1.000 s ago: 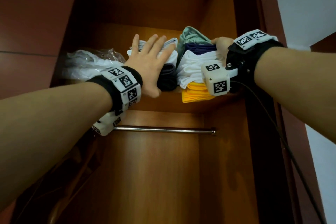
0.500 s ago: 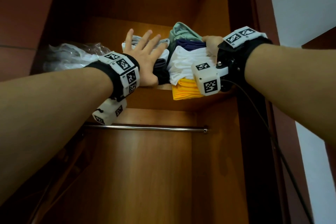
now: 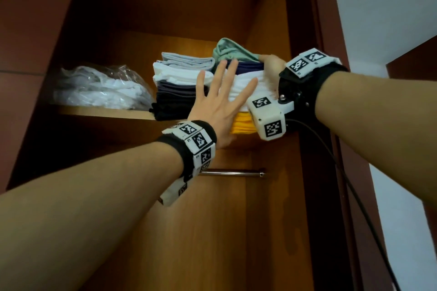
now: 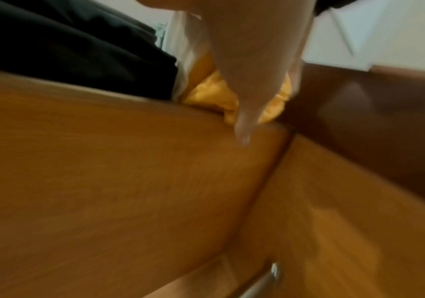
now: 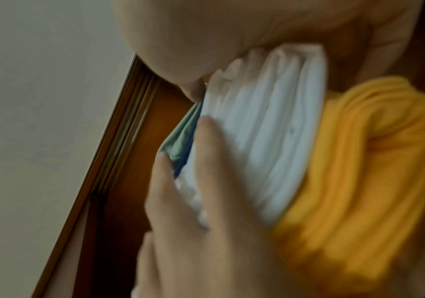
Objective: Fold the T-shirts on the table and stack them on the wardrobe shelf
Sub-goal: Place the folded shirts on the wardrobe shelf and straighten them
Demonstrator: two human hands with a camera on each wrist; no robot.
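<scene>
On the wardrobe shelf (image 3: pixel 106 112) stand two stacks of folded T-shirts. The right stack holds a green shirt (image 3: pixel 231 51) on top, then a navy shirt (image 3: pixel 248 68), white shirts (image 3: pixel 246 82) and a yellow shirt (image 3: pixel 243 124) at the bottom. My left hand (image 3: pixel 222 99) lies flat with spread fingers against this stack's front, over the white folds (image 5: pixel 270 121). My right hand (image 3: pixel 272 64) rests against the stack's upper right side; its fingers are hidden behind the cloth. The left stack (image 3: pixel 177 87) runs from light grey down to black and stands untouched.
A clear plastic bag (image 3: pixel 99 87) of white cloth lies on the shelf's left part. The wardrobe's side wall (image 3: pixel 267 30) stands close to the right stack. A metal hanging rod (image 3: pixel 231 173) runs below the shelf. A black cable (image 3: pixel 354 196) hangs from my right wrist.
My left hand has moved right, from the front of the left stack to the front of the right stack. My right hand has stayed at the right stack's side.
</scene>
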